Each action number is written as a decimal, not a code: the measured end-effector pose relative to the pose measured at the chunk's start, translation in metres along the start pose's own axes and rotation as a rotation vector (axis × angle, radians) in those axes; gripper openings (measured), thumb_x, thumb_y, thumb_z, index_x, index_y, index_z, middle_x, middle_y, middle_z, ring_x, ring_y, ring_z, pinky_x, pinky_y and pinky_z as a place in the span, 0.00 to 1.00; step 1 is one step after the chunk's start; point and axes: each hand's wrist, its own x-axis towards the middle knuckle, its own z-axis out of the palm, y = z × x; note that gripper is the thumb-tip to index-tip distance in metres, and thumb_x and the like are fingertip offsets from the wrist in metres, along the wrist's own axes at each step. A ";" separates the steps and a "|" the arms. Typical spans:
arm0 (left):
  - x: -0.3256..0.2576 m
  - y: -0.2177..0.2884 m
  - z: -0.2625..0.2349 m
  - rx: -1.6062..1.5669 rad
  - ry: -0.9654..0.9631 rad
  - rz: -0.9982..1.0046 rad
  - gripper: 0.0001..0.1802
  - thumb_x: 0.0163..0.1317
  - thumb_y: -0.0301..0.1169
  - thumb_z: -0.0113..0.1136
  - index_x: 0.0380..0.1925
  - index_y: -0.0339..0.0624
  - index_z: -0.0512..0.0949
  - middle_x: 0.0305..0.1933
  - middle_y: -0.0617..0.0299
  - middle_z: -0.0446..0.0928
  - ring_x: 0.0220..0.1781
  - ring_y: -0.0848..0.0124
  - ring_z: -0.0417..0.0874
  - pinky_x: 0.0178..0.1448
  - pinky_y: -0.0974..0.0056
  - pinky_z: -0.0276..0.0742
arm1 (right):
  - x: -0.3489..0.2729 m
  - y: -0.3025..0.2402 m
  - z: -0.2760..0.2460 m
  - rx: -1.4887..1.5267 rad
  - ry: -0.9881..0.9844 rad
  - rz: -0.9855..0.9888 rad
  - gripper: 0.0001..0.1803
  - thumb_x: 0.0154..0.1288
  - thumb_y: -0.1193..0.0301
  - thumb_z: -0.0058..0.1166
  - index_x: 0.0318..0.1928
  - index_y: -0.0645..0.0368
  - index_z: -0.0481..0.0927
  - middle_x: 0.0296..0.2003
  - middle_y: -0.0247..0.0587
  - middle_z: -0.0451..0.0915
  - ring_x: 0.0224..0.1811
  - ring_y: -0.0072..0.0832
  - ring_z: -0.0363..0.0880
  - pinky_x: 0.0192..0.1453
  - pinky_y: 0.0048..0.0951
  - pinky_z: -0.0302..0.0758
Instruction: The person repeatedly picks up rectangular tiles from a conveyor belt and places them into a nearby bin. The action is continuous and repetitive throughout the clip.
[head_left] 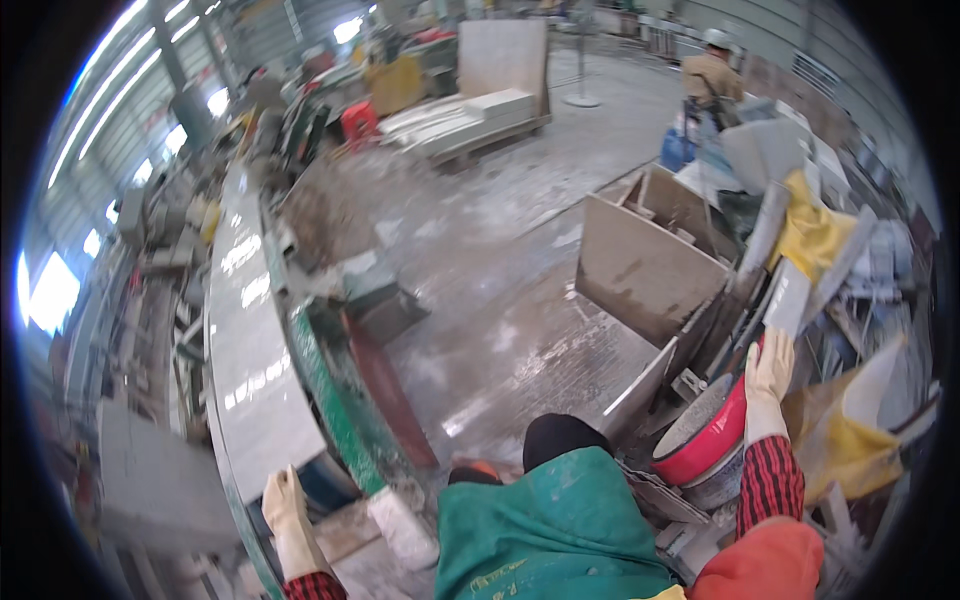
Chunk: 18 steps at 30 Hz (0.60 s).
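My left hand [287,507], in a cream rubber glove, is at the near end of a long, glossy pale stone slab [252,350]. Its fingers are bent together on the slab's edge. On the right, my gloved right hand [769,378] reaches up to the lower end of a narrow white strip [789,300]. Those fingers look closed on the strip, though the far side of the grip is hidden. Just left of that wrist is a round drum-like object with a red band [705,438] and a grey, gritty top.
A green machine edge [335,410] runs beside the slab. Brown boards [650,268] form a box ahead on the wet floor [490,300]. Yellow cloth [812,228] and stacked scraps crowd the right. White slabs [465,118] lie farther off; a helmeted person [712,75] stands far right.
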 end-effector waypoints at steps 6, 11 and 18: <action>0.006 0.053 0.085 -0.337 0.234 0.804 0.24 0.70 0.31 0.63 0.65 0.40 0.75 0.59 0.47 0.80 0.59 0.55 0.82 0.64 0.57 0.77 | 0.020 0.007 0.032 -0.067 0.021 0.087 0.29 0.75 0.60 0.47 0.70 0.62 0.70 0.69 0.54 0.71 0.74 0.51 0.64 0.80 0.49 0.57; 0.021 0.094 0.123 -0.109 0.265 0.847 0.30 0.68 0.31 0.62 0.69 0.37 0.70 0.69 0.41 0.73 0.74 0.45 0.69 0.78 0.50 0.63 | 0.024 0.030 0.062 0.038 0.068 0.162 0.26 0.72 0.61 0.50 0.64 0.62 0.75 0.63 0.51 0.77 0.69 0.47 0.70 0.77 0.46 0.62; 0.015 0.080 0.154 -0.133 0.273 0.780 0.27 0.75 0.33 0.53 0.70 0.34 0.68 0.72 0.40 0.68 0.77 0.47 0.64 0.81 0.52 0.58 | 0.040 0.020 0.030 0.163 0.114 0.231 0.16 0.63 0.58 0.61 0.37 0.59 0.85 0.38 0.47 0.85 0.44 0.47 0.83 0.55 0.46 0.78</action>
